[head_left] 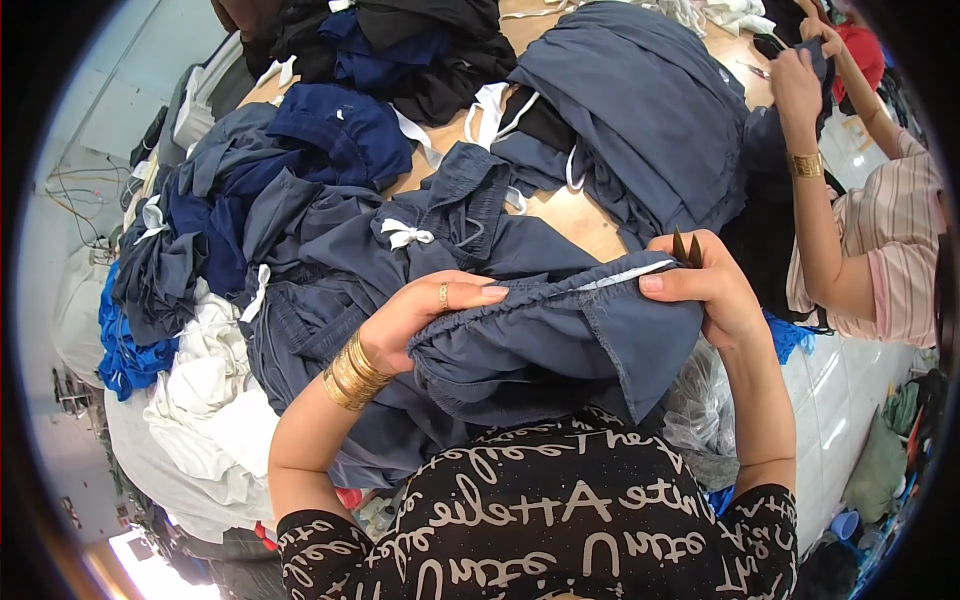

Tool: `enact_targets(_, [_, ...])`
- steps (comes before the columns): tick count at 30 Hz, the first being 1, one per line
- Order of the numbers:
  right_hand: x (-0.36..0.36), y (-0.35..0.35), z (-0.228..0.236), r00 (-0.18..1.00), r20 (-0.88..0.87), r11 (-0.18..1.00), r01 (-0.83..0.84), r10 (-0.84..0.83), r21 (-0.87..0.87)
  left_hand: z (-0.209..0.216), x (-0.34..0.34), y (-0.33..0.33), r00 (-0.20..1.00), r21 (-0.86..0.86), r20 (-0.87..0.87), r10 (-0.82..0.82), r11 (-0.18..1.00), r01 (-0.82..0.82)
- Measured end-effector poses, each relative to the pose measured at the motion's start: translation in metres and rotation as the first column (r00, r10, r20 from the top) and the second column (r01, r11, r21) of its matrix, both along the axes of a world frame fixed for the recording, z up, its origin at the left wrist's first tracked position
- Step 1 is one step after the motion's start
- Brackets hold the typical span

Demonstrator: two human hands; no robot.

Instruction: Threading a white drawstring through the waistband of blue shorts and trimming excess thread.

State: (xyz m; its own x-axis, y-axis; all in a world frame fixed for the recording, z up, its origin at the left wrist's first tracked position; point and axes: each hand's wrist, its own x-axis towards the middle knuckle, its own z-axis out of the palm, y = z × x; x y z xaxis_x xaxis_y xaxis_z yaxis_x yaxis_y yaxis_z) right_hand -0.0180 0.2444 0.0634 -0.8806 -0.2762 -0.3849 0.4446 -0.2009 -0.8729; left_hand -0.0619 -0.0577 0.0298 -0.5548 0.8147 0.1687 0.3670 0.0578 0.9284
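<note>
A blue-grey garment with a gathered elastic waistband is stretched between my two hands in front of my chest. My left hand grips the waistband at its left end, thumb on top. At the other end, my right hand pinches the cloth edge, where a white strip runs along the band. Two dark pointed blades of thread snips stick up from the fingers of that same hand; their handles are hidden. Just beyond the left hand, a white tied bow lies on another grey garment.
Navy garments, black cloth and a big grey bundle cover much of the wooden table. White cloth is heaped at left. At right, a co-worker in a striped top handles dark cloth.
</note>
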Motion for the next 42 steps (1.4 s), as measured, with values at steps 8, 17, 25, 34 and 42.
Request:
enact_targets(8, [-0.001,-0.006,0.006,0.996,0.082,0.992,-0.017,0.027,-0.123,0.018,0.000,0.035,0.193,-0.052,0.978,0.085,0.984,-0.173])
enact_targets(17, [0.003,-0.009,0.001,0.997,0.026,0.996,-0.078,0.079,-0.051,0.028,0.003,0.055,0.429,-0.005,0.898,0.103,0.975,-0.223])
enact_targets(25, [0.008,-0.011,0.004,0.993,0.012,0.993,-0.120,0.120,0.012,0.013,0.010,0.066,0.268,-0.075,0.938,0.217,0.886,-0.457])
enact_targets(34, [0.010,-0.015,-0.001,0.996,0.066,0.998,-0.062,0.064,-0.030,0.029,0.020,0.074,0.585,-0.006,0.784,0.207,0.945,-0.326])
enact_targets(42, [0.013,-0.018,-0.003,0.991,0.105,0.991,-0.077,0.088,-0.110,0.030,0.021,0.075,0.533,-0.031,0.812,0.239,0.929,-0.369])
